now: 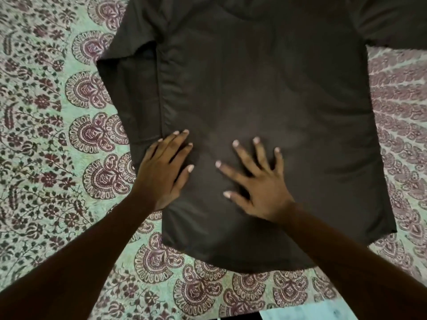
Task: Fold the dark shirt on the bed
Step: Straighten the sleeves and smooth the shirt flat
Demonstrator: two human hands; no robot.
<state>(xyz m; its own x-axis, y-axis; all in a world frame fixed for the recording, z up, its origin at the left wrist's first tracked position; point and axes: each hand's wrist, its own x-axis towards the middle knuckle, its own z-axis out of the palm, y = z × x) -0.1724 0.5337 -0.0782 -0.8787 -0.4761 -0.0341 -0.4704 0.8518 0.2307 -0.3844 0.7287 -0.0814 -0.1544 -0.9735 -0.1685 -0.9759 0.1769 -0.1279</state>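
The dark shirt (265, 93) lies spread flat on the bed, hem toward me. Its left sleeve and side panel (136, 95) are folded in along a straight crease; the right sleeve (392, 21) still sticks out at the top right. My left hand (165, 169) rests palm down on the shirt's lower left edge, fingers together and pointing up along the crease. My right hand (256, 181) presses flat on the lower middle of the shirt, fingers spread wide. Neither hand grips any cloth.
The bed is covered by a pale green sheet with maroon paisley and floral print (46, 135), showing on the left, right and below the shirt. A pale blue patch (307, 310) shows at the bottom edge.
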